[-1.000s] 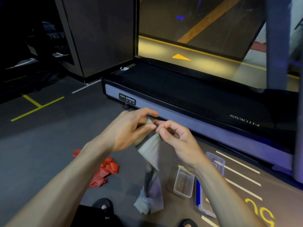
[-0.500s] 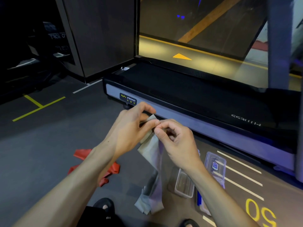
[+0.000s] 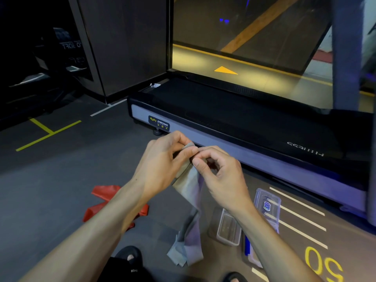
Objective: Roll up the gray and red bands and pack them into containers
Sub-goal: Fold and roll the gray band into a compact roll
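A long gray band (image 3: 190, 202) hangs from both hands down to the floor, its lower end crumpled near my feet. My left hand (image 3: 162, 161) pinches the band's top end between thumb and fingers. My right hand (image 3: 219, 174) pinches the same end from the right, fingers curled. The red band (image 3: 101, 200) lies bunched on the floor to the left, partly hidden by my left forearm. A small clear container (image 3: 228, 228) sits on the floor under my right wrist. A clear lid (image 3: 267, 206) with a blue label lies beside it.
A treadmill (image 3: 254, 127) with a gray side rail runs across the view just beyond my hands. A second clear box with a blue edge (image 3: 249, 249) lies below the small container. My sandalled feet (image 3: 128, 255) are at the bottom. Painted yellow and white lines mark the dark floor.
Both hands have risen slightly and closed together on the band's top end. The hanging band has lifted a little with them.
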`<move>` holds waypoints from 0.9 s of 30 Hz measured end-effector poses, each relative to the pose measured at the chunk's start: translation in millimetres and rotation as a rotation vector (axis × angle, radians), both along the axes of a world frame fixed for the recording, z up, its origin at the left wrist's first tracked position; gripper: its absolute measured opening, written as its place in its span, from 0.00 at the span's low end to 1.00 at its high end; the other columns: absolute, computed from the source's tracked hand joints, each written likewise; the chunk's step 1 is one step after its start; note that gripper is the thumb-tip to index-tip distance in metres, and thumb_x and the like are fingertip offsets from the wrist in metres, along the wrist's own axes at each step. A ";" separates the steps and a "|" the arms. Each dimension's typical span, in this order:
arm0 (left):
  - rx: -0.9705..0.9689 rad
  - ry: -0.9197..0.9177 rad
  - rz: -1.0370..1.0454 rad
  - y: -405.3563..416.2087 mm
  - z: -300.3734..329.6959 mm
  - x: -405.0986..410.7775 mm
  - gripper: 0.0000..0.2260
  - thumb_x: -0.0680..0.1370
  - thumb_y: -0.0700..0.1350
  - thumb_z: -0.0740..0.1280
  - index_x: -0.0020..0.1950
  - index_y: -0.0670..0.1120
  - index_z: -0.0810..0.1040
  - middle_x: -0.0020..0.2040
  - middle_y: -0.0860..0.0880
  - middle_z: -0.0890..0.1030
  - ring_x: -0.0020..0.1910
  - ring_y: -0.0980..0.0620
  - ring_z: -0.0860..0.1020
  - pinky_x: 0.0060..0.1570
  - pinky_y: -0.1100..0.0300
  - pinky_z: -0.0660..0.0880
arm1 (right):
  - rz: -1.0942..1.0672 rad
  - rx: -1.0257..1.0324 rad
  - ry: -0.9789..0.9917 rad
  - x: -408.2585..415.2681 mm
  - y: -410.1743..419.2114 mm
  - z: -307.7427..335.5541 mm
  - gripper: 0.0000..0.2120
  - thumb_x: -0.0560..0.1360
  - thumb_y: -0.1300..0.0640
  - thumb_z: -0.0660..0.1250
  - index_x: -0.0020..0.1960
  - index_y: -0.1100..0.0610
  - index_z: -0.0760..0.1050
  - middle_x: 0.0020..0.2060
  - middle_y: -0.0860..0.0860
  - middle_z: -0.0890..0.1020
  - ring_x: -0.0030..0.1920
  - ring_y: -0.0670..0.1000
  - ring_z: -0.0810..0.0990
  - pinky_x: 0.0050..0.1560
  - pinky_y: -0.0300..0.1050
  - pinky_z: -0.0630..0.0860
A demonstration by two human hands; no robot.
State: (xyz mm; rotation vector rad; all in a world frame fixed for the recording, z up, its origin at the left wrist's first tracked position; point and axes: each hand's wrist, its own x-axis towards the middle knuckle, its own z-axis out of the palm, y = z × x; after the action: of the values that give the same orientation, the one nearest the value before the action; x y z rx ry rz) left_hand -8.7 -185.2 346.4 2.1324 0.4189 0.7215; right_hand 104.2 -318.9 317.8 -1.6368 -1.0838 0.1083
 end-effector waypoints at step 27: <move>-0.292 0.016 -0.349 17.0 8.1 -8.6 0.07 0.79 0.42 0.71 0.52 0.40 0.85 0.48 0.40 0.86 0.51 0.34 0.82 0.54 0.44 0.78 | 0.170 -0.028 0.090 1.7 -14.5 6.9 0.03 0.79 0.56 0.70 0.47 0.52 0.82 0.39 0.54 0.84 0.41 0.59 0.82 0.48 0.62 0.78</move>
State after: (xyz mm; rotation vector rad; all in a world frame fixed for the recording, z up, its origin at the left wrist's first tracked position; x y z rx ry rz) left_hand -17.3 -168.2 354.5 1.8696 0.1420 0.4151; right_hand 105.8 -333.5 324.8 -1.5479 -1.1553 0.3067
